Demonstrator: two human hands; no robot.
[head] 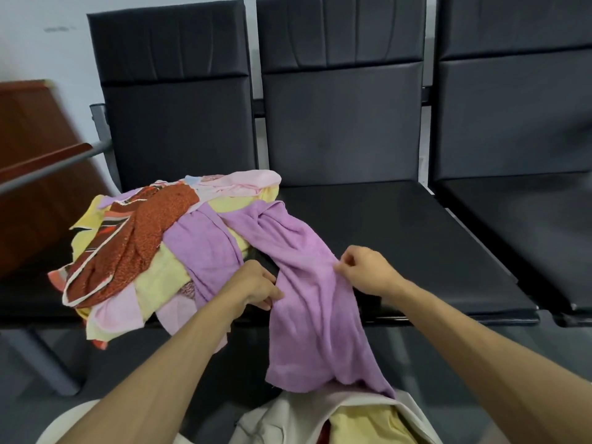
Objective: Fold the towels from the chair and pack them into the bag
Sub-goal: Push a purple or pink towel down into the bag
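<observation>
A purple towel (pixel 307 302) stretches from the pile on the left seat down over the front edge of the seats, its lower end hanging above the bag. My left hand (pixel 256 285) pinches its left edge. My right hand (pixel 365 272) pinches its right edge, fingers curled. A pile of towels (pixel 150 251) in yellow, pink, purple and a red patterned cloth lies on the left black chair seat (pixel 32 302). A cream bag (pixel 288 418) stands open at the bottom, with a yellow towel (pixel 368 424) inside.
Three black padded chairs are joined in a row; the middle seat (pixel 400 225) and right seat (pixel 528 219) are bare. A brown wooden panel (pixel 35 149) and a grey armrest bar (pixel 54 165) stand at the left. Grey floor lies below.
</observation>
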